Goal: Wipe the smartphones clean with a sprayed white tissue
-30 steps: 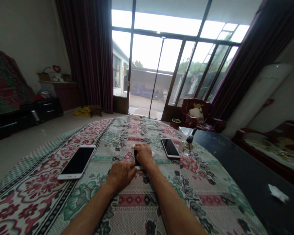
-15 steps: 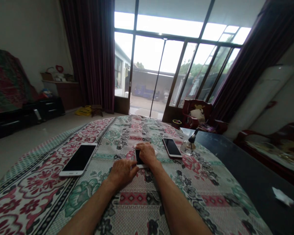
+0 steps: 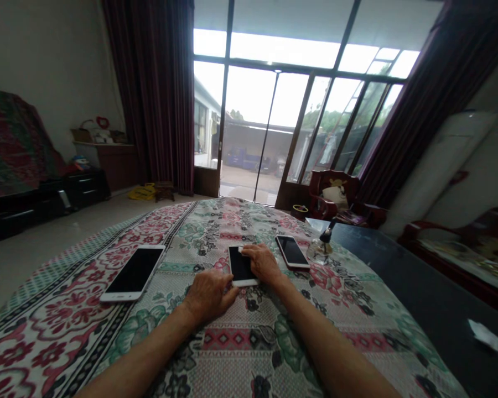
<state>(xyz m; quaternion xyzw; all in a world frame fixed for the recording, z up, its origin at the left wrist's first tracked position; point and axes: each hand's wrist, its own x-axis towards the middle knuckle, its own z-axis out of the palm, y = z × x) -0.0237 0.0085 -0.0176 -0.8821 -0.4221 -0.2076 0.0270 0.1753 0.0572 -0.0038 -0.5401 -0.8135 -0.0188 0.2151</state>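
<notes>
A white-framed smartphone (image 3: 241,268) with a dark screen lies flat on the flowered tablecloth in front of me. At its lower left corner my left hand (image 3: 211,293) grips the edge between thumb and fingers. My right hand (image 3: 264,263) rests over the phone's right side, fingers bent and pressed together. A small white wipe (image 3: 240,250) shows at those fingertips, near the top of the screen; most of it is hidden. To the left lies a larger white phone (image 3: 136,271), and to the right another phone (image 3: 292,250), both face up.
A clear glass bottle with a black brush top (image 3: 321,249) stands right of the phones. The tablecloth (image 3: 240,337) covers the round table. Beyond its right edge, a crumpled white tissue (image 3: 486,334) lies on a dark surface. A wooden chair (image 3: 332,193) stands near the glass doors.
My right hand has slid right across the phone, uncovering more of its screen and the white wipe at the fingertips. My left hand keeps its grip on the corner.
</notes>
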